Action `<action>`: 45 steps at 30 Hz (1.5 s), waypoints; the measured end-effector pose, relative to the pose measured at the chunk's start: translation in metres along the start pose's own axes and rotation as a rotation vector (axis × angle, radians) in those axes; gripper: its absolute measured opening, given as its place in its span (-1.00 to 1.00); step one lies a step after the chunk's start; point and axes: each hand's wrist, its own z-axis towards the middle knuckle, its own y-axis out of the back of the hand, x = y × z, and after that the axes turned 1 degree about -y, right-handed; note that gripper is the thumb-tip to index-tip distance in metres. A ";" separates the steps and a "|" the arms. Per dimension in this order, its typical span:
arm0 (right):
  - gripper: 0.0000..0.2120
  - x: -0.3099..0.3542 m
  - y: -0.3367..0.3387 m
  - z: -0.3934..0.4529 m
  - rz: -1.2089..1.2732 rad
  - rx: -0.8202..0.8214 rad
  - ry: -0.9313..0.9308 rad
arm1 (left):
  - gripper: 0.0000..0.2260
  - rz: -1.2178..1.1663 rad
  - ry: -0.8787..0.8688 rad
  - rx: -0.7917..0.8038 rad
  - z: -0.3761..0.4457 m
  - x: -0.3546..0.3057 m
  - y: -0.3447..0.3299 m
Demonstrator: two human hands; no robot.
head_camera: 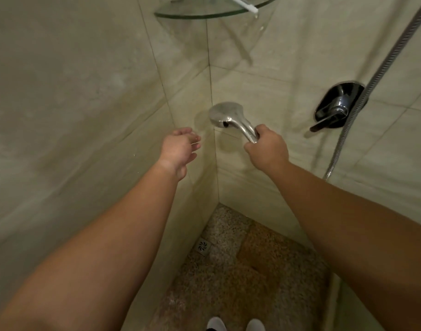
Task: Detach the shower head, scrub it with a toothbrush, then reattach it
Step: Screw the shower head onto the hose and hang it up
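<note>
- The scene is seen by one wide-angle camera, worn on the person's head.
- The camera is pointed forward and down into the corner where two tiled walls (90, 96) meet.
- Both forearms are seen stretching away from the lower edge, so the view is close.
- The glass shelf (204, 13) is cut by the upper edge; the floor (252, 271) is seen below.

Glass corner shelf (204, 13) up top, black mixer lever (333, 108) on rt wall, floor drain (203, 246) below.
</note>
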 end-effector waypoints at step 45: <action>-0.87 -0.058 0.051 -0.023 -0.070 -0.141 0.052 | -0.70 0.158 -0.159 0.014 -0.018 -0.013 -0.053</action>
